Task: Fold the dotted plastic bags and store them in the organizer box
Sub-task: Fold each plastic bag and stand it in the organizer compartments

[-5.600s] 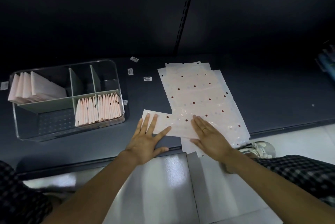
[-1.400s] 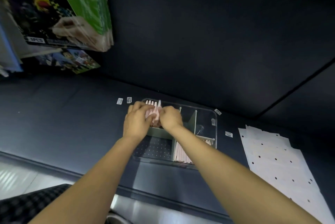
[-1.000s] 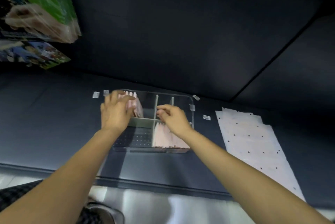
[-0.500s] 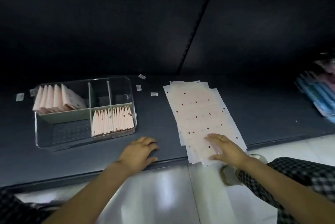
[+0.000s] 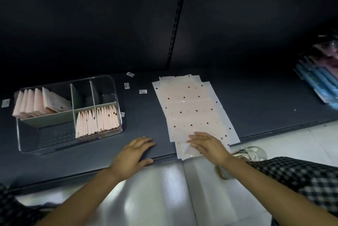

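Note:
A stack of flat pale dotted plastic bags (image 5: 190,110) lies on the dark shelf, right of centre, its near end hanging slightly over the front edge. My right hand (image 5: 208,145) rests on the near end of the stack with fingers spread flat. My left hand (image 5: 133,154) lies palm down on the bare shelf beside the stack, holding nothing. The clear organizer box (image 5: 27,145) sits at the left. Folded bags (image 5: 39,103) stand in its back left compartment, and several more folded bags (image 5: 97,121) fill the front right one.
The dark shelf (image 5: 265,101) runs across the view with a dark back wall. Small white labels (image 5: 143,91) lie between box and stack. Blue packaged goods (image 5: 320,81) sit at the far right. White floor tiles (image 5: 159,198) lie below the shelf edge.
Both hands left the organizer box and came back right. My right hand settled on the near end of the bag stack, and my left hand rests on the shelf.

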A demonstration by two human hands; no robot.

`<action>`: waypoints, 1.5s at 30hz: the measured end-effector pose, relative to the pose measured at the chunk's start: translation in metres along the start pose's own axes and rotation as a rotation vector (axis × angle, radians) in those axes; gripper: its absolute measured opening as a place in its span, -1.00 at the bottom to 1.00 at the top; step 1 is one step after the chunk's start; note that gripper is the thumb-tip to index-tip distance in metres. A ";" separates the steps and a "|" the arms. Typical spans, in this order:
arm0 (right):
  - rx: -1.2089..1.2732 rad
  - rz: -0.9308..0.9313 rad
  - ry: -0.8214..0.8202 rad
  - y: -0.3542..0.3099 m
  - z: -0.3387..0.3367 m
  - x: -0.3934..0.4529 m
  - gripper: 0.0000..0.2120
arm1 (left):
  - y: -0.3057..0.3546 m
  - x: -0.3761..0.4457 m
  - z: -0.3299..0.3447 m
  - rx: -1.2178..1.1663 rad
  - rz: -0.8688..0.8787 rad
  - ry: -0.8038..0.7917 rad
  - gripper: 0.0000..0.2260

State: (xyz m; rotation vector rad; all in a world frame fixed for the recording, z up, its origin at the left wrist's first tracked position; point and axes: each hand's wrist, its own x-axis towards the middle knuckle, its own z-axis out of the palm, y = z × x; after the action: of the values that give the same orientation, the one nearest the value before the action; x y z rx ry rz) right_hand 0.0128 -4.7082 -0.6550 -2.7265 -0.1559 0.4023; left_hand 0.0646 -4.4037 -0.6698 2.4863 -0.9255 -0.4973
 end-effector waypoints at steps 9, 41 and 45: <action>0.497 -0.055 -0.343 -0.072 -0.005 0.022 -0.83 | 0.023 0.011 -0.008 -0.417 -0.001 0.058 -0.92; 0.548 0.653 0.098 -0.008 0.002 0.070 -0.66 | 0.015 -0.009 0.040 0.431 0.137 0.131 -0.35; 0.402 0.641 0.247 -0.023 0.004 0.059 -0.79 | 0.010 -0.012 0.038 0.483 0.099 0.042 -0.34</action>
State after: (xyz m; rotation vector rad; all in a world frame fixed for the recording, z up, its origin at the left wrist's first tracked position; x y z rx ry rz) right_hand 0.0664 -4.6765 -0.6647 -2.3354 0.7916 0.2236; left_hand 0.0331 -4.4128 -0.6947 2.8376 -1.2668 -0.2018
